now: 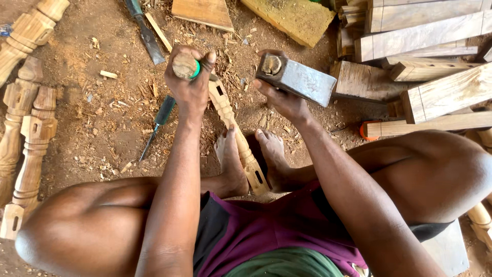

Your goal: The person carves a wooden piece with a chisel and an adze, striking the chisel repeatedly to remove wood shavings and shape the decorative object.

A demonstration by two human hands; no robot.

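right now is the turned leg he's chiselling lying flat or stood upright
Lying flat: the turned leg rests lengthwise on the ground, pinned between both feet.

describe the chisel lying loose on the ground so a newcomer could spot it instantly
Start at the turned wooden leg pinned between the person's feet. Just beside the left hand, on the sawdust-strewn dirt floor, lies a slim chisel. Its dark green handle and thin blade distinguish it from the wider chisel farther away.

Dull grey metal mallet head, pale bare-wood leg
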